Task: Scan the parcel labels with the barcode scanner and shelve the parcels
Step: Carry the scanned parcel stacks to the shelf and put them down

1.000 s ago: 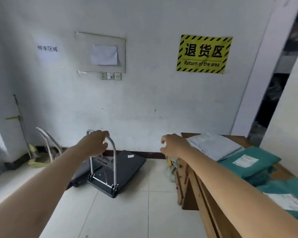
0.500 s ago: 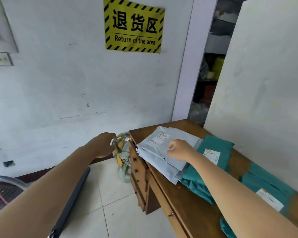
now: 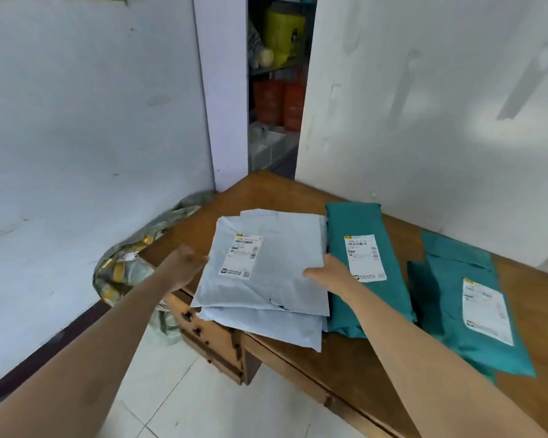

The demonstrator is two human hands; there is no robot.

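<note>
A grey plastic parcel with a white label lies on top of a second grey parcel at the near-left corner of the wooden desk. My right hand grips the top parcel's right edge, thumb on its upper face. Slightly blurred, my left hand touches the parcel's left edge with its fingertips. To the right lies a teal parcel with a label, and further right another teal parcel. No barcode scanner is in view.
A crumpled sack of packets leans on the floor against the desk's left end. Behind the desk, a narrow gap shows shelves with yellow and orange containers. A white panel stands along the desk's far side. The desk's drawers face the tiled floor.
The view swung right from the trolley by the wall to the desk. My right hand slid to the grey parcel's right edge and my left hand came up to its left edge.
</note>
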